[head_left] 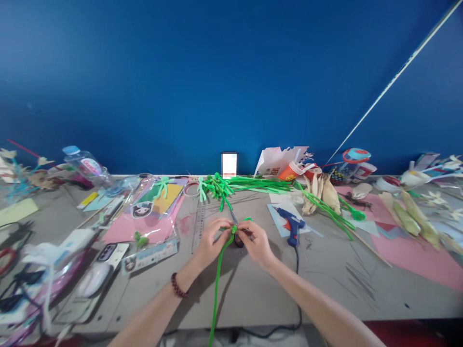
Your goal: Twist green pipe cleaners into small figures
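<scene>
Between my left hand (214, 239) and my right hand (256, 242), a green pipe cleaner (218, 284) is pinched at its bunched, twisted upper end. Its long stem hangs down past the table's front edge. Both hands have their fingers closed on the bunched part, the fingertips almost meeting. Scissors (234, 217) lie on the table just behind, their blades pointing away and the handles partly covered by the hands. Farther back sits a pile of curled green pipe-cleaner pieces (218, 187), with a bundle of straight green pipe cleaners (258, 184) to its right.
A blue glue gun (292, 222) lies on paper to the right, its cord running over the front edge. Left are a ruler (198, 224), a pink plastic packet (123, 226) and a phone (112, 255). A small lit screen (229, 165) leans on the blue wall. Dried corn husks (330, 195) lie farther right.
</scene>
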Demonstrator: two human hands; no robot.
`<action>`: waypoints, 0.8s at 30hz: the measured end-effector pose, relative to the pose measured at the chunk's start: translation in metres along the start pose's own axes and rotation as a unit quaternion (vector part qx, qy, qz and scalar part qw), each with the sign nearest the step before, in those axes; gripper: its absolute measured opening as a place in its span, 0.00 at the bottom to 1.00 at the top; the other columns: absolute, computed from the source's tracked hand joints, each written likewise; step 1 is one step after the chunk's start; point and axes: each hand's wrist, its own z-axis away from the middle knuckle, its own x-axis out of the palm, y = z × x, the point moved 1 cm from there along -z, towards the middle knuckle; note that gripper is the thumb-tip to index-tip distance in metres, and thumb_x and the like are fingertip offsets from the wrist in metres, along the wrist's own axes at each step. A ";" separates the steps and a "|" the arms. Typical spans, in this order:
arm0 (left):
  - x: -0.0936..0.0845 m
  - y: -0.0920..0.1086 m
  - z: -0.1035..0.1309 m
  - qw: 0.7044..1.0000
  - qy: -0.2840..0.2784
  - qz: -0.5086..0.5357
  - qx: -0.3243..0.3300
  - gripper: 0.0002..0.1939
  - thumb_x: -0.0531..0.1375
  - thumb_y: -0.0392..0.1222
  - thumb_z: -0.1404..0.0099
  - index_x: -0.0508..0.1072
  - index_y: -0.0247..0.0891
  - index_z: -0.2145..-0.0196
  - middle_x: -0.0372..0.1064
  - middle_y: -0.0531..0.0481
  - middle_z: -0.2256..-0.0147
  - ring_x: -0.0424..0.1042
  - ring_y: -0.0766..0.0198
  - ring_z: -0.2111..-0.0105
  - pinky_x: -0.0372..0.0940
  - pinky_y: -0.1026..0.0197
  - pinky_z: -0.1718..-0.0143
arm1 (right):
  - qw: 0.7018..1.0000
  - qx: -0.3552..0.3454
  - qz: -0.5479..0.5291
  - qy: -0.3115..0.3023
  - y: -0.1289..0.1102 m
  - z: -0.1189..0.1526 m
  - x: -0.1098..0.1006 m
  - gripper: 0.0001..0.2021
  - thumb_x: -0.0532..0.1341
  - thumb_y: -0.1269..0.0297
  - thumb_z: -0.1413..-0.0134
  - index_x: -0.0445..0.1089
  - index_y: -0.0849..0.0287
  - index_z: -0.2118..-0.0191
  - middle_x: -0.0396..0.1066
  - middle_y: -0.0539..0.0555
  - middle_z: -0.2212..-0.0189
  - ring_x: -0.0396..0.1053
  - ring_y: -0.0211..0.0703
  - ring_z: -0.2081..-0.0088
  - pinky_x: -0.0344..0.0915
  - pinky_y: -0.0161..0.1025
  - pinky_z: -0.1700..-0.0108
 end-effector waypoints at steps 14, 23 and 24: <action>0.005 0.004 0.003 0.989 0.025 0.068 -0.129 0.10 0.57 0.47 0.38 0.70 0.37 0.67 0.70 0.49 0.69 0.69 0.63 0.66 0.63 0.63 0.65 | 0.985 0.130 -0.114 -0.011 -0.004 -0.004 0.000 0.15 0.63 0.51 0.52 0.66 0.59 0.71 0.65 0.47 0.80 0.64 0.34 0.80 0.64 0.34 0.75; 0.013 0.005 -0.001 0.882 -0.091 0.351 -0.301 0.18 0.64 0.52 0.47 0.68 0.33 0.74 0.66 0.52 0.79 0.62 0.71 0.81 0.58 0.67 0.78 | 0.981 0.147 -0.129 0.011 -0.001 -0.005 -0.002 0.17 0.63 0.49 0.53 0.65 0.60 0.73 0.65 0.47 0.82 0.62 0.33 0.81 0.60 0.32 0.77; 0.013 0.004 -0.002 0.873 -0.092 0.366 -0.309 0.18 0.65 0.52 0.47 0.68 0.33 0.75 0.66 0.52 0.80 0.62 0.72 0.82 0.57 0.67 0.79 | 0.980 0.150 -0.134 0.007 -0.001 -0.005 -0.002 0.17 0.63 0.49 0.53 0.65 0.60 0.72 0.65 0.47 0.81 0.62 0.33 0.81 0.61 0.32 0.76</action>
